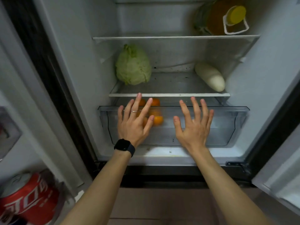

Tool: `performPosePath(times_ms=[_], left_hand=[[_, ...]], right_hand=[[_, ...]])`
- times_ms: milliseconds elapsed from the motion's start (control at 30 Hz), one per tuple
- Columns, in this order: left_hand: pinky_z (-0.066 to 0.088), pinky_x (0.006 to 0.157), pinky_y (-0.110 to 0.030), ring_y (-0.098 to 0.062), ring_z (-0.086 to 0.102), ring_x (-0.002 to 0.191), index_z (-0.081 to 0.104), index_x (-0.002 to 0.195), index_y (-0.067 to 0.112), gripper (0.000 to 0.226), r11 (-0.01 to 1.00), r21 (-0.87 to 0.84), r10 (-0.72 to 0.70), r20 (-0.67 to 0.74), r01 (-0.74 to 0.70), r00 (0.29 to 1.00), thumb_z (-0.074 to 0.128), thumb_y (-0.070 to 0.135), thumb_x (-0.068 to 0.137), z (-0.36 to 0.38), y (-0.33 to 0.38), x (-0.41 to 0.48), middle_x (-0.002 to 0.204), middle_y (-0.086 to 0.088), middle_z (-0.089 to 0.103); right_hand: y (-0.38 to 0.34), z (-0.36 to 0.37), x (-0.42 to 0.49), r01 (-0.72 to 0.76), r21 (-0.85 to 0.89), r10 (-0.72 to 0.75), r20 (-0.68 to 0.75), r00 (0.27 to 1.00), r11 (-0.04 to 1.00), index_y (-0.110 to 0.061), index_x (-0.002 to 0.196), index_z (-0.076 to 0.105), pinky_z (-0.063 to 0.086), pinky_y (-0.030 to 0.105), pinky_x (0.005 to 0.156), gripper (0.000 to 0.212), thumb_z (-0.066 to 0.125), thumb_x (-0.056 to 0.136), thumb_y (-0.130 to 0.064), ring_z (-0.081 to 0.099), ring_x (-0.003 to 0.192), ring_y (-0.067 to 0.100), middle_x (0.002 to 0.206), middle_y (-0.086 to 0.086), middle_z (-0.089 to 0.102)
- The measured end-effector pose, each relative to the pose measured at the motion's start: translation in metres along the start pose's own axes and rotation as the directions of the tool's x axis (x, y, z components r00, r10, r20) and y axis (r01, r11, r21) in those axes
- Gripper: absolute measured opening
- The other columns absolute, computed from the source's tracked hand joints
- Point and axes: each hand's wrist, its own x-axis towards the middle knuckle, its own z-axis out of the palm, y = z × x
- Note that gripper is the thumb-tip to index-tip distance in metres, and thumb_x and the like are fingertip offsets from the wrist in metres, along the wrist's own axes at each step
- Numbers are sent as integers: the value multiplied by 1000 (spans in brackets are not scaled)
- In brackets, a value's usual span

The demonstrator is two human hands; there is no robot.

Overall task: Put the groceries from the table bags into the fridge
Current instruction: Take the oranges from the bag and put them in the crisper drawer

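Note:
The fridge stands open before me. A green cabbage [133,65] sits at the left of the lower glass shelf [168,95], and a white radish [210,76] lies at its right. Below, a clear crisper drawer [227,120] holds several oranges [157,120] at its left end. My left hand [135,122], with a ring and a black watch, is spread with straight fingers in front of the drawer, over the oranges. My right hand [194,125] is spread the same way before the drawer's middle. Neither hand holds anything.
A large bottle of amber liquid with a yellow cap [225,17] lies on the upper shelf at the right. A red soda can [27,198] stands in the left door rack. The right door [279,176] hangs open at the lower right. Wooden floor lies below.

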Motion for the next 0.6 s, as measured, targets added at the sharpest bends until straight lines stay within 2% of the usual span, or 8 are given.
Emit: performPosePath(times_ms=[133,267,367,467,600], left_hand=[[17,117,-49,-26,38,140,36,152,37,54,1000,11,2,15,-2,1000,40,53,100,13,-3,9,161,-1,31],[12,118,-49,-27,35,141,42,149,34,54,999,15,-49,150,47,987,38,53,99,26,-2,22,155,-5,41],[18,116,-51,-29,41,136,51,143,29,54,998,4,-66,210,67,975,43,53,96,38,-2,33,143,-6,54],[21,115,-51,-29,43,135,54,141,28,52,998,4,-67,194,68,979,49,51,94,50,-4,38,141,-5,56],[18,117,-47,-27,43,134,53,141,28,52,998,18,-55,130,54,990,50,50,94,64,-8,37,144,-4,53]], right_hand=[[6,15,8,-4,11,4,14,1000,1000,-33,152,41,2,52,123,56,43,99,-53,14,154,27,164,2,28],[15,32,19,-10,6,9,112,994,1000,-31,148,45,2,50,124,54,39,100,-55,14,154,27,162,4,30],[19,45,28,-34,-8,35,188,981,999,-29,145,49,5,51,124,54,32,101,-56,17,153,28,158,6,37],[20,56,34,-45,-5,45,216,975,999,-29,143,49,2,49,124,54,30,101,-57,19,152,29,156,6,39],[22,64,36,-44,-11,45,212,976,999,-30,142,48,-2,47,124,55,30,100,-59,25,149,30,151,5,43]])
